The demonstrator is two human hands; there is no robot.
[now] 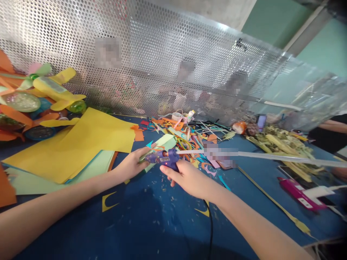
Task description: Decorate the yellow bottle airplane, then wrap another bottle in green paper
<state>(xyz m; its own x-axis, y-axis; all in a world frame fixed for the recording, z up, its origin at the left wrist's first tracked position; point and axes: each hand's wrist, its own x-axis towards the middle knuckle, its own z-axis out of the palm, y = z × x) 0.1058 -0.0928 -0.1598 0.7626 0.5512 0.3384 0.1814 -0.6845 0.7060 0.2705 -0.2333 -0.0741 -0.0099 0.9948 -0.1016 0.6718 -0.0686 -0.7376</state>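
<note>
My right hand (187, 177) is wrapped round the handle of a blue-purple hot glue gun (168, 159). A long whitish glue stick (260, 157) runs out of its back end far to the right, and a small red light shows on its body. Close to the nozzle, my left hand (132, 164) is closed on a light green paper piece (166, 141), which looks rolled or folded; the glue gun partly hides it. The nozzle is at this paper piece, but I cannot tell whether it touches. From the gun, a black cord (211, 227) hangs toward the front edge.
Yellow paper sheets (108, 133) and pale green sheets (35, 180) lie left, below paper-winged models (54, 86). Colourful paper scraps (187, 133) heap up centrally. Dried husks (282, 148) and a magenta power strip (302, 195) lie right. A perforated metal screen (151, 50) stands behind, with people beyond.
</note>
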